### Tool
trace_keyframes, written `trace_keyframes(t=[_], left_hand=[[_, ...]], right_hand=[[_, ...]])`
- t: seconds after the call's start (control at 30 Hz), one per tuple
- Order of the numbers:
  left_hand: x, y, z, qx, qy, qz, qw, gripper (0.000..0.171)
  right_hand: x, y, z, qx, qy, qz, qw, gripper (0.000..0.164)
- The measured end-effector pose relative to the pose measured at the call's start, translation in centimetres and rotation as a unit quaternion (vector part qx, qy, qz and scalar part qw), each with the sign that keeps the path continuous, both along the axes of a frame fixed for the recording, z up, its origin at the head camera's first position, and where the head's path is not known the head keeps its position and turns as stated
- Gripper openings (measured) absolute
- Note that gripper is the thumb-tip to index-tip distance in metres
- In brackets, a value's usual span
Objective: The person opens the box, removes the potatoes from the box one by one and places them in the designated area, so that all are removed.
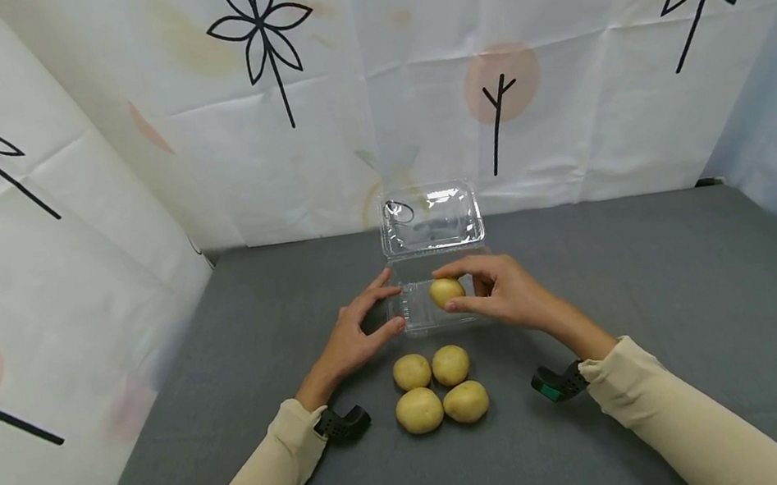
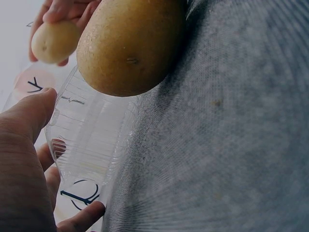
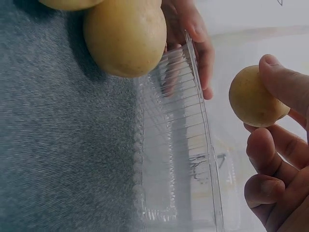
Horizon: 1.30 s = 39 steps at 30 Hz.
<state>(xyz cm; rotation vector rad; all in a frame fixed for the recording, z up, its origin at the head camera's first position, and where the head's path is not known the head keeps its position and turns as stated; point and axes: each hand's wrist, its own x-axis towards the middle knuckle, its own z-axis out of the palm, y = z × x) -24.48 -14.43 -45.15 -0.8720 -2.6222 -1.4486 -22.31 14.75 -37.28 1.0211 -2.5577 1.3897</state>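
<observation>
My right hand (image 1: 507, 290) pinches a small yellow potato (image 1: 446, 291) between thumb and fingers, above the clear plastic clamshell box (image 1: 417, 317). In the right wrist view this potato (image 3: 256, 96) is held higher than the box's rim. My left hand (image 1: 358, 333) lies at the box's left side, its fingers spread and extended, fingertips right at the wall. The hinged lid (image 1: 432, 220) stands raised at the back. Nearer to me, several potatoes sit in two rows on the table, among them a front-left potato (image 1: 419, 410) and a back-right potato (image 1: 450, 365).
A grey cloth covers the table (image 1: 670, 335). Behind it and at both sides hang white sheets (image 1: 403, 25) printed with flowers and twigs. Black bands with small devices are on both wrists, the right device (image 1: 557, 383) close over the cloth.
</observation>
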Motion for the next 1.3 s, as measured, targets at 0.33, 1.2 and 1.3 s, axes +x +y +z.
trace_keyframes(t=[0.33,1.2,1.3], left_hand=[[0.0,-0.1,0.0,0.001,0.008,-0.006,1.0000,0.053],[0.1,0.0,0.0,-0.002,-0.004,0.004,1.0000,0.053],[0.0,0.0,0.0,0.000,-0.003,0.003,1.0000,0.053]], right_hand=[[1.3,1.6,-0.9,-0.027,0.000,-0.004,1.000,0.042],[3.5,3.7,-3.6,-0.009,-0.084,0.069,0.994,0.037],[3.5,3.8,-3.8,-0.004,-0.095,0.070,0.993,0.037]])
